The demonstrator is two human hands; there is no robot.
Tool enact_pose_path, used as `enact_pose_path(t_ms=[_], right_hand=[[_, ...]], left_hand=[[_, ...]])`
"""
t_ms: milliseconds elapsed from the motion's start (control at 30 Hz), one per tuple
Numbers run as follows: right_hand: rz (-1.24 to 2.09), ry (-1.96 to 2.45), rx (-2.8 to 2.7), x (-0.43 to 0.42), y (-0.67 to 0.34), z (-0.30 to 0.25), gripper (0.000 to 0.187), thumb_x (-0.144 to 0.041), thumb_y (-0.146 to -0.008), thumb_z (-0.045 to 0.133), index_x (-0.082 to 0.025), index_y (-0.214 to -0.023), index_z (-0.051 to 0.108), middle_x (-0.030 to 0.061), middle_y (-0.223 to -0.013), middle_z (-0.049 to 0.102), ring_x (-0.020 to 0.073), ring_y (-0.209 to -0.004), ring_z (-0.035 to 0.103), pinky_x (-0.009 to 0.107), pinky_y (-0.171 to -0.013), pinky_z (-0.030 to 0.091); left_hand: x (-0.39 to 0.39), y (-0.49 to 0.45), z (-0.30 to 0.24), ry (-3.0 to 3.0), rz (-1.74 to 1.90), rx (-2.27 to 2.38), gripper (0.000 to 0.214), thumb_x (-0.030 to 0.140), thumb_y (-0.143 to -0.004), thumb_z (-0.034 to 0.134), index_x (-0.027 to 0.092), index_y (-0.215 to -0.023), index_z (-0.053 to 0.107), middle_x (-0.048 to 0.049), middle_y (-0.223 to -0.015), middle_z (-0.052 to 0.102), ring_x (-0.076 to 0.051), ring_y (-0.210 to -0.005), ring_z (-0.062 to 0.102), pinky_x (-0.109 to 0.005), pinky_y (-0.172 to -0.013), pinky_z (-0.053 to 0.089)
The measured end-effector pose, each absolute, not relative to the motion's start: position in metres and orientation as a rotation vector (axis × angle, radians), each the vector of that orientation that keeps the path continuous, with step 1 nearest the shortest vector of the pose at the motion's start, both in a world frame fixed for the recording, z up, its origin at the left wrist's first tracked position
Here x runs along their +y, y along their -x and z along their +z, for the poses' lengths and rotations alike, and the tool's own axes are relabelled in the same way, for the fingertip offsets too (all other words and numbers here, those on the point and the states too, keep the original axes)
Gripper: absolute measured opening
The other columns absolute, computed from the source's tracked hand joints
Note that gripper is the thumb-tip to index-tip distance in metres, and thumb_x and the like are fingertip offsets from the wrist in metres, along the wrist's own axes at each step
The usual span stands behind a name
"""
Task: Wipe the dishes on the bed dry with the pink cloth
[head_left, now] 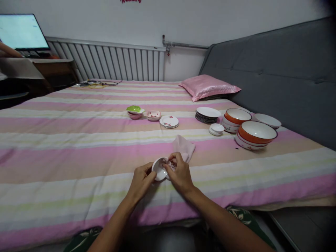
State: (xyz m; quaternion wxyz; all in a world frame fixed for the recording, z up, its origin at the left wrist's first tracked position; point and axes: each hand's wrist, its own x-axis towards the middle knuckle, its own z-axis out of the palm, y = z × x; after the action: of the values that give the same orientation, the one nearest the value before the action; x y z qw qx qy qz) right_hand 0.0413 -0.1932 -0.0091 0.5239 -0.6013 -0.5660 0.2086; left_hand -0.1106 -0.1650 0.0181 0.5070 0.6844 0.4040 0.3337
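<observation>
My left hand (141,182) grips the left rim of a small white dish (159,169) just above the striped bedspread (78,154). My right hand (179,175) is closed on a pink cloth (184,147), pressing a fold of it against the dish's right side. The rest of the cloth trails away from my hand onto the bed. Both hands are close together near the bed's front edge.
Farther back lie a green dish on a pink one (135,111), a small pink dish (153,114), a flowered saucer stack (169,121), stacked plates (208,114), small white saucers (217,128), and orange-and-white bowls (256,134). A pink pillow (208,86) sits by the grey headboard (275,70).
</observation>
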Motion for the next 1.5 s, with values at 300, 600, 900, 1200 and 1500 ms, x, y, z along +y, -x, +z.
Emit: enact_pose_path(t_ms=[300, 600, 900, 1200, 1500], right_hand=[[0.321, 1.388, -1.547, -0.196, -0.041, -0.012, 0.013, -0.020, -0.079, 0.052, -0.022, -0.091, 0.048, 0.0012, -0.079, 0.061, 0.0174, -0.069, 0.063, 0.025, -0.061, 0.047], [0.567, 1.330, -1.233, -0.187, -0.040, -0.014, 0.017, -0.022, -0.075, 0.056, -0.022, -0.087, 0.044, 0.0009, -0.079, 0.060, 0.0182, -0.078, 0.065, 0.030, -0.070, 0.051], [0.730, 1.322, -1.047, -0.181, -0.041, -0.023, 0.023, -0.027, -0.072, 0.060, -0.022, -0.083, 0.040, 0.0012, -0.076, 0.060, 0.0183, -0.077, 0.065, 0.030, -0.067, 0.052], [0.635, 1.350, -1.196, -0.188, -0.037, -0.017, 0.016, -0.023, -0.074, 0.057, -0.022, -0.082, 0.044, 0.0002, -0.077, 0.061, 0.0178, -0.077, 0.065, 0.028, -0.067, 0.050], [0.561, 1.344, -1.431, -0.193, -0.037, -0.015, 0.011, -0.022, -0.078, 0.053, -0.023, -0.086, 0.045, -0.0021, -0.073, 0.059, 0.0156, -0.066, 0.060, 0.025, -0.061, 0.045]], left_hand=[[-0.160, 0.118, 0.021, -1.762, 0.699, 0.951, 0.023, 0.018, -0.068, 0.041, 0.013, -0.072, 0.062, 0.0001, -0.062, 0.053, -0.015, -0.061, 0.044, -0.023, -0.055, 0.033], [-0.165, 0.110, 0.011, -1.656, 0.662, 0.983, 0.019, 0.025, -0.073, 0.050, 0.013, -0.086, 0.058, 0.0012, -0.062, 0.056, -0.014, -0.054, 0.050, -0.024, -0.052, 0.038], [-0.171, 0.106, 0.009, -1.723, 0.618, 1.025, 0.027, 0.041, -0.082, 0.047, 0.015, -0.083, 0.055, 0.0030, -0.052, 0.054, -0.014, -0.047, 0.051, -0.025, -0.049, 0.038], [-0.168, 0.110, 0.005, -1.691, 0.628, 1.076, 0.015, 0.024, -0.075, 0.038, 0.018, -0.069, 0.051, 0.0025, -0.049, 0.053, -0.015, -0.046, 0.049, -0.024, -0.049, 0.036], [-0.162, 0.117, 0.017, -1.854, 0.489, 1.080, 0.021, 0.027, -0.076, 0.035, 0.019, -0.060, 0.045, 0.0013, -0.051, 0.050, -0.014, -0.049, 0.043, -0.024, -0.048, 0.027]])
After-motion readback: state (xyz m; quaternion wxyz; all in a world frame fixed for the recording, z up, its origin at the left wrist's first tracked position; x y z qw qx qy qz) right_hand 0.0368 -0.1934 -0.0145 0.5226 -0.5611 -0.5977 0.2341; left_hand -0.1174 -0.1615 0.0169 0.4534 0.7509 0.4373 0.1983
